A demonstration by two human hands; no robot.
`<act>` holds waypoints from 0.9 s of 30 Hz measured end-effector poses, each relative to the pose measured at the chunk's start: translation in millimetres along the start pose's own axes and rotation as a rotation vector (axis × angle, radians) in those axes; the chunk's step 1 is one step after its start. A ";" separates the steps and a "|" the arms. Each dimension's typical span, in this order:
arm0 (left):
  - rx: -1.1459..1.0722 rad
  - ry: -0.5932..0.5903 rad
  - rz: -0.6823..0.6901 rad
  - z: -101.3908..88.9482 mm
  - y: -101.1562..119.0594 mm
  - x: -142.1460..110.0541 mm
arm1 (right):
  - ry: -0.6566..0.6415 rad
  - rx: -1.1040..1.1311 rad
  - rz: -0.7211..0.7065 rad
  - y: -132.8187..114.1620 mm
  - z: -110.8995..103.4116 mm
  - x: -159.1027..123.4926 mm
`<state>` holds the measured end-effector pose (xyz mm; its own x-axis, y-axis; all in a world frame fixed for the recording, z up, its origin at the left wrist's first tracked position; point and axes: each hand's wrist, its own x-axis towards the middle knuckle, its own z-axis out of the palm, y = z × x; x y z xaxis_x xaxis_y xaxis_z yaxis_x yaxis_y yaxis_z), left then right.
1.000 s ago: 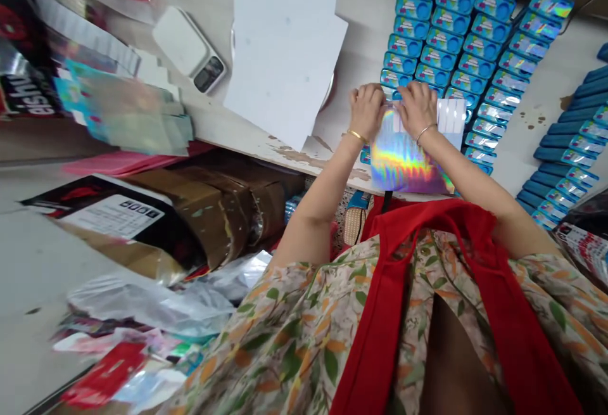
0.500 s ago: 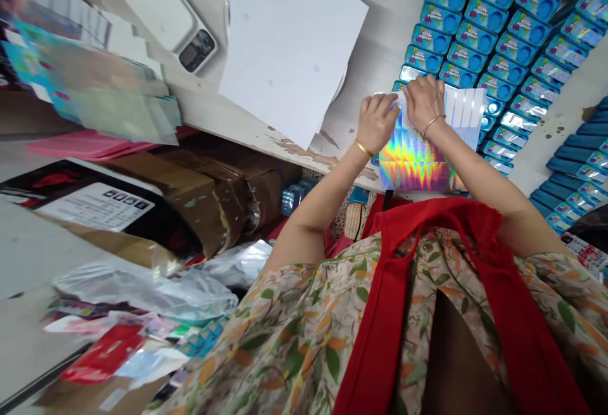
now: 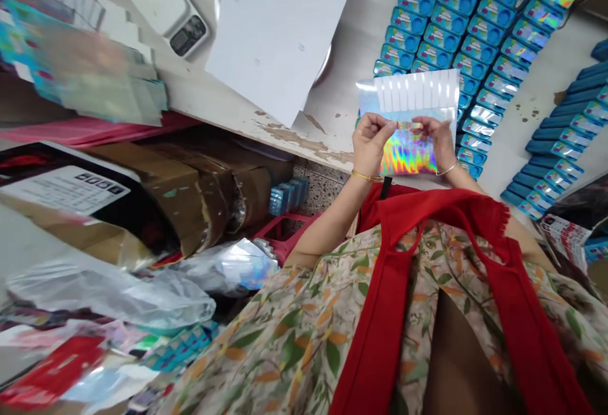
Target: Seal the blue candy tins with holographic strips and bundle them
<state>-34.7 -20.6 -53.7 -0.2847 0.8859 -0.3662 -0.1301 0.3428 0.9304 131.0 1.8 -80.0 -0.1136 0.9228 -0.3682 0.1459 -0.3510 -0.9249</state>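
A shiny rainbow-reflecting sticker sheet [image 3: 409, 156] lies at the table's near edge, with a row of pale strips across its upper part. Over it, my left hand [image 3: 372, 144] is closed in a pinch, thumb against fingers. Opposite, my right hand [image 3: 437, 142] is also pinched, slightly blurred. Between the two sets of fingertips stretches a narrow shiny sticker strip [image 3: 408, 126], an end in each hand. Just beyond the sheet stand rows of small blue boxes [image 3: 441, 38] with printed tops; some on the right side carry shiny patches.
A large white paper sheet [image 3: 270, 35] lies left of the boxes, beside a white scale-like device [image 3: 164, 6]. More blue boxes [image 3: 565, 142] form a row at right. Cardboard boxes [image 3: 190, 193] and plastic bags [image 3: 118, 288] sit lower left.
Both hands have come back toward my body from the sheet's top edge. A narrow strip now shows between their fingertips. The camera view has shifted a little.
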 end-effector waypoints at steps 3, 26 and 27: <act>-0.040 -0.031 -0.058 18.1 -15.7 -13.0 | 0.033 0.102 0.026 4.8 -14.0 -33.3; 1.022 0.170 0.068 9.2 -49.1 121.8 | 0.092 -0.957 -0.229 45.2 -18.7 109.1; 1.028 0.144 0.060 -4.7 -50.9 128.5 | 0.087 -0.944 -0.234 42.0 -20.3 106.9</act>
<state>-69.2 74.4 -148.2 -0.3832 0.8880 -0.2543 0.7412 0.4599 0.4890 145.0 89.0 -156.3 -0.1722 0.9749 -0.1413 0.8603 0.0790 -0.5037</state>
